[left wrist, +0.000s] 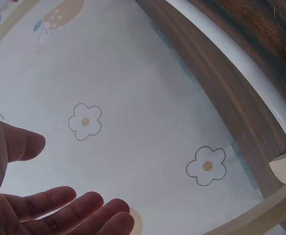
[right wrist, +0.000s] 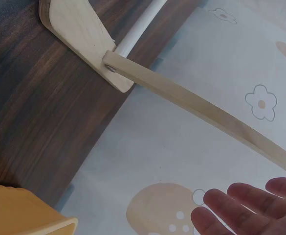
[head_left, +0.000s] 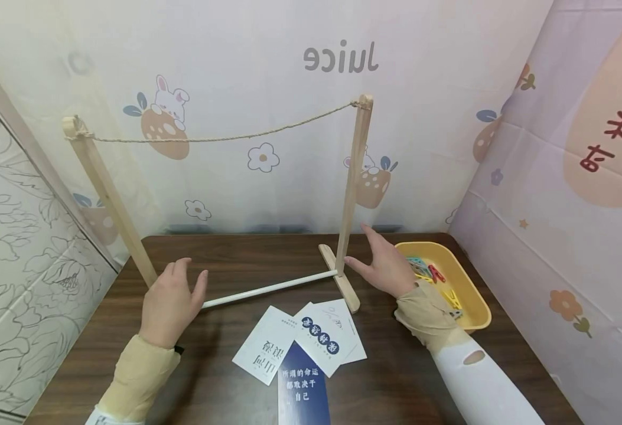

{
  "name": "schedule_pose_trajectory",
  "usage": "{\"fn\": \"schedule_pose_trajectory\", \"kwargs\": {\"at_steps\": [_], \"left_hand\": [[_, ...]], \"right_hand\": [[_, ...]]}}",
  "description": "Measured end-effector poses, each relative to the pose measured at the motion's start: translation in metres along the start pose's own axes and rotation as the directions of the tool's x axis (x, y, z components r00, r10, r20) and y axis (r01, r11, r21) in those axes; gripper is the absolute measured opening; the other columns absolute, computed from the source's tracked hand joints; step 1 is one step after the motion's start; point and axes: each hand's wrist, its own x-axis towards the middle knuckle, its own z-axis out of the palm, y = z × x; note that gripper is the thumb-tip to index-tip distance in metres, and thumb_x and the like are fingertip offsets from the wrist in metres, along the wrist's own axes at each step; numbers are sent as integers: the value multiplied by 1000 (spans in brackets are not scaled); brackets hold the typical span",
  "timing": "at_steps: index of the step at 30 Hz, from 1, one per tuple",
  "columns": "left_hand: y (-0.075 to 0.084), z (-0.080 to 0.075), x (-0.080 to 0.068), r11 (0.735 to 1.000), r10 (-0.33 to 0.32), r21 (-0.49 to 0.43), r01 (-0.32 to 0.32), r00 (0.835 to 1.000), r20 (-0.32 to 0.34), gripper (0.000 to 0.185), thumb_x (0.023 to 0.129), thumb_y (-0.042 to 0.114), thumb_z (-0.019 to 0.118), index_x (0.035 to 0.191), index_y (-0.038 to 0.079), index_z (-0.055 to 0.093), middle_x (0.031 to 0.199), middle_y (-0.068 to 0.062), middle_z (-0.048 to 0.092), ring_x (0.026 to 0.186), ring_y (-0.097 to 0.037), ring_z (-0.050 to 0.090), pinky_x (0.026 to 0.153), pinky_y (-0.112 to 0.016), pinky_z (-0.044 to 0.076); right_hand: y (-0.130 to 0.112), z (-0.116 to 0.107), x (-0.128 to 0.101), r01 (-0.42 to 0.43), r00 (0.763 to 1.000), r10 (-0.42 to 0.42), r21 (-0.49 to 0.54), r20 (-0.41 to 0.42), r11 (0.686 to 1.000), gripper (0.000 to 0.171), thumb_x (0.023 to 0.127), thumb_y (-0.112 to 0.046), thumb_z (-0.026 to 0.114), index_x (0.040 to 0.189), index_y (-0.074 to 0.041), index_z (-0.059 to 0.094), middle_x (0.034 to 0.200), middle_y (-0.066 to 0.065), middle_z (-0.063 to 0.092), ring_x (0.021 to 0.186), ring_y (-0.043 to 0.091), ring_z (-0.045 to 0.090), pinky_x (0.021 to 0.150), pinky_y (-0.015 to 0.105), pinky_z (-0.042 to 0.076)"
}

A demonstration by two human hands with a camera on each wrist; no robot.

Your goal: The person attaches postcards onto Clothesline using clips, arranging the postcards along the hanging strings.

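My left hand (head_left: 167,304) hovers beside the left wooden post (head_left: 111,198), fingers extended and holding nothing. Near the right wooden post (head_left: 351,189) is my right hand (head_left: 386,265), its thumb and fingers spread apart with nothing in them. Between the tops of the posts sags a thin twine (head_left: 225,139). A white rod (head_left: 273,288) joins the posts low down, and the right post stands on a flat wooden foot (head_left: 348,289). The left post's foot is hidden behind my left hand. In the left wrist view my fingers (left wrist: 79,208) are loosely bent around empty air.
Several printed cards, among them a white card (head_left: 263,345) and a dark blue card (head_left: 305,392), lie overlapping on the brown table (head_left: 220,383). At the right, a yellow basket (head_left: 472,301) holds coloured clothespins (head_left: 435,273). A patterned curtain (head_left: 268,195) hangs behind.
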Motion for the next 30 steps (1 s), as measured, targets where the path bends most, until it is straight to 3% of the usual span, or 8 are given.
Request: {"fn": "schedule_pose_trajectory", "kwargs": {"at_steps": [13, 21, 30], "left_hand": [[-2, -8, 0, 1000, -14, -5, 14, 999, -43, 37, 96, 15, 77, 117, -14, 66, 95, -33, 73, 61, -45, 68, 52, -62, 53], [-7, -11, -2, 1000, -20, 1, 20, 999, -36, 34, 97, 15, 76, 114, -13, 67, 93, -33, 74, 54, -44, 64, 47, -59, 50], [-11, -17, -5, 1000, -19, 2, 19, 998, -62, 29, 97, 15, 75, 107, -12, 68, 94, -32, 74, 60, -48, 67, 51, -62, 52]], "right_hand": [[0, 0, 9, -21, 1000, 21, 24, 4, 999, 86, 104, -39, 73, 168, 1, 30, 166, 30, 46, 150, 50, 50, 118, 66, 45], [-2, 1, 17, -10, 1000, 11, 45, -19, 999, 82, 104, -35, 73, 166, 2, 34, 158, 32, 54, 143, 50, 57, 115, 65, 48], [-1, 5, 26, -27, 999, 31, 86, -43, 996, 75, 106, -30, 72, 164, 1, 37, 152, 31, 60, 136, 50, 62, 111, 64, 51]]}}
